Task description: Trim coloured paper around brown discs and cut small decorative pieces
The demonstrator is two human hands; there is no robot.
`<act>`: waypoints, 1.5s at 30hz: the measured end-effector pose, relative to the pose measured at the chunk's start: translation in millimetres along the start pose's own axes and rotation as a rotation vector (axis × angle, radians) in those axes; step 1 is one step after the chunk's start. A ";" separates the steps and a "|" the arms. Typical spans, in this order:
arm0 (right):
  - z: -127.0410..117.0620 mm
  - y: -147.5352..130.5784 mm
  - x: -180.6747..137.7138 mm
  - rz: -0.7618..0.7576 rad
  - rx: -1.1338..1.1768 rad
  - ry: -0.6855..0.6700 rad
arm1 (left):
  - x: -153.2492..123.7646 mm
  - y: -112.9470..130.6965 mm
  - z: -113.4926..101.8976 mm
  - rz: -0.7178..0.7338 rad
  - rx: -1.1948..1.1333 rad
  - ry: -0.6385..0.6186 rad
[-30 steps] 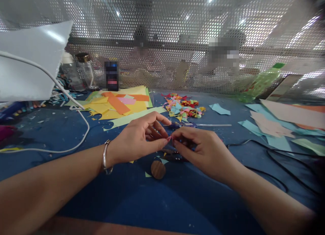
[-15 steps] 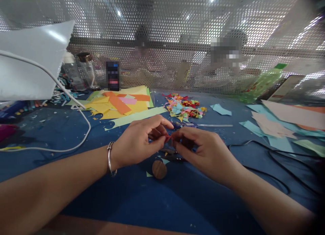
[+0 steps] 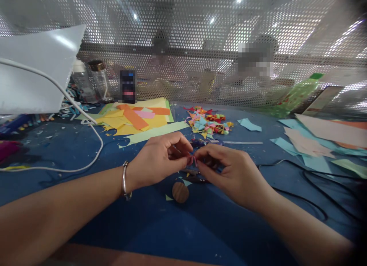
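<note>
Blue tabletop (image 3: 183, 227), perforated metal screen (image 3: 197, 74) walling off the far side, reddish-brown strip (image 3: 109, 255) along the near edge. Open blue surface between that strip and a round wooden disc (image 3: 180, 192), so the forearms have room low and in front; tighter elsewhere: white cable (image 3: 100, 147) loops past the left wrist, black cable (image 3: 304, 174) lies beyond the right one, yellow sheets (image 3: 153, 124) and a heap of small colourful folded scraps (image 3: 208, 124) sit beyond the hands. Versus half a second ago: left index has curled lower, its tip nearer the thumb; right hand about the same; disc hasn't moved. The pink piece (image 3: 193, 159) looked like a small flat reddish bit then, now shows as a bent strand. It's in the air between the two hands, above a dark tool (image 3: 195, 177) lying on the table. Left hand (image 3: 156, 157) pinches one side of it at the thumb tip, fingers curled; right hand (image 3: 229, 168) pinches the other side, thumb against index. Piece is thin, narrow, folded over; looks like paper, most of it hidden by fingertips.
</note>
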State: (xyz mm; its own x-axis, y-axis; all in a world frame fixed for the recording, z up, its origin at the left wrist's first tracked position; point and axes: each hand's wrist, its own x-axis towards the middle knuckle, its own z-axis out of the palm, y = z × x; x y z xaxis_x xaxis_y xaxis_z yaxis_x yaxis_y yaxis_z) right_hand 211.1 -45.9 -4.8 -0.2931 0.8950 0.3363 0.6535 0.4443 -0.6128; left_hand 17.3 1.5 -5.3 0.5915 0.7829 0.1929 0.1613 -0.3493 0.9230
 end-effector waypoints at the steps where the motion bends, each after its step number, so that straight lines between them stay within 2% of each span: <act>1: 0.1 -0.1 0.0 0.000 0.009 -0.006 | -0.1 0.0 -0.2 -0.003 -0.004 -0.008; 8: 0.3 -1.2 -0.6 -0.009 0.011 -0.001 | -0.7 2.0 -1.8 -0.006 -0.036 -0.063; 16: -1.5 -0.9 1.2 0.002 0.034 -0.035 | -2.3 3.4 -1.2 0.015 -0.023 -0.036; 22: -1.0 -0.4 0.4 -0.003 0.043 -0.046 | -0.1 2.7 -2.5 -0.011 -0.089 -0.061; 34: 0.7 2.4 0.7 0.014 0.062 -0.018 | 4.2 5.2 -3.8 -0.272 -0.389 0.050; 45: 0.5 -1.8 -0.1 -0.027 0.070 -0.018 | 7.2 5.9 -9.9 -0.410 -0.561 -0.035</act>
State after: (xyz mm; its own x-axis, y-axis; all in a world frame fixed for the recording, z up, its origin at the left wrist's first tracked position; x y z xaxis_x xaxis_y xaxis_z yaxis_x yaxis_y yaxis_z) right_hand 209.6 -46.7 -4.1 -0.3231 0.8827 0.3412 0.5947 0.4699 -0.6524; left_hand 14.7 10.2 4.8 0.5969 0.7744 -0.2098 -0.0499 0.2969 0.9536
